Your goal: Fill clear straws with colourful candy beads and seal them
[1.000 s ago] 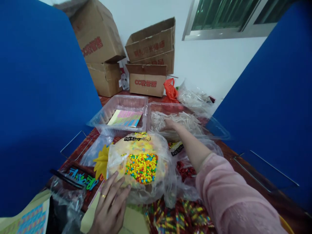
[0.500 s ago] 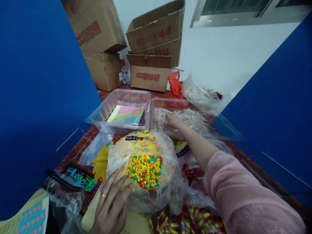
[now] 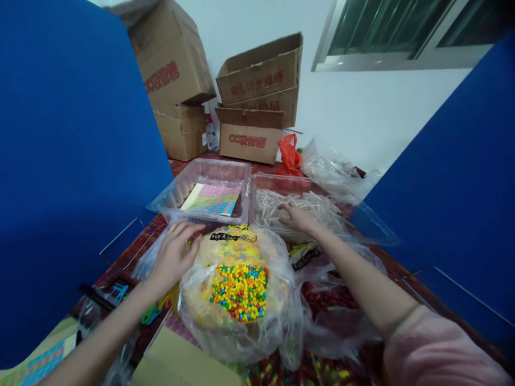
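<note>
Inside the front edge of the right tray (image 3: 358,238), the right hand (image 3: 295,217) is over white sticks (image 3: 267,206), finger and thumb parted; the left hand (image 3: 177,249), loosely spread, nears the left tray's (image 3: 164,201) front edge beside the candy bag (image 3: 239,295)

Low carton (image 3: 250,143), far centre: red "CC吸管糖". Upper carton (image 3: 173,59), far left: same wording. Candy bag (image 3: 241,292), near centre: black label (image 3: 227,237), "day" legible, remainder unclear.
</note>
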`<action>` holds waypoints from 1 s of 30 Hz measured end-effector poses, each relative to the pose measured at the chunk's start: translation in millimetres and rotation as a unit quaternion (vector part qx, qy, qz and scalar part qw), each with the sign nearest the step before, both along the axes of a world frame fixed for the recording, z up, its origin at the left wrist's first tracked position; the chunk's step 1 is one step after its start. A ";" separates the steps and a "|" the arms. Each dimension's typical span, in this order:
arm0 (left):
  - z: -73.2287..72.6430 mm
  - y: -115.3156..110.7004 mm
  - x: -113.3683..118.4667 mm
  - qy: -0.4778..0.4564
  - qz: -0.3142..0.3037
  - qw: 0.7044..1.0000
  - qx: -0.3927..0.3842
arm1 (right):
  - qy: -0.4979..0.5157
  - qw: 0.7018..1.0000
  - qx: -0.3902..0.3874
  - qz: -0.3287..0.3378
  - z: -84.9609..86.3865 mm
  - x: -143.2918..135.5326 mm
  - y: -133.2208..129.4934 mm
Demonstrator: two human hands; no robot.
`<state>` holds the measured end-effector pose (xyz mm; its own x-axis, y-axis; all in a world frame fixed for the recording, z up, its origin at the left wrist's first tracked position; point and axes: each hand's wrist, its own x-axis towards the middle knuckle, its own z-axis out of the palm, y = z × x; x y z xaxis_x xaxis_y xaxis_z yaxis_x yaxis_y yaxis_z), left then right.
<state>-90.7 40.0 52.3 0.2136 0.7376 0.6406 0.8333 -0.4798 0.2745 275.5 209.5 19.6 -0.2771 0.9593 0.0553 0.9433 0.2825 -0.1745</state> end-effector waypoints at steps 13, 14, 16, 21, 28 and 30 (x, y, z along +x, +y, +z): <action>-35.8 111.4 -23.9 0.051 0.054 0.981 -0.182 | -0.052 0.986 0.047 0.154 -12.1 22.9 -41.4; -35.6 111.7 -23.0 0.054 0.059 0.980 -0.183 | -0.057 0.986 0.043 0.151 -11.2 20.5 -35.2; -35.0 111.7 -21.9 0.058 0.066 0.979 -0.183 | -0.056 0.987 0.037 0.144 -8.9 14.3 -22.9; -35.3 110.2 -23.8 0.054 0.070 0.982 -0.169 | -0.033 0.991 0.025 0.126 -3.6 3.5 -4.3; -41.8 109.8 -25.3 0.051 0.067 0.985 -0.153 | 0.085 0.994 -0.020 0.063 14.5 14.2 18.6; -42.7 109.2 -24.3 0.052 0.071 0.985 -0.146 | 0.077 0.997 -0.018 -0.013 14.0 13.3 34.5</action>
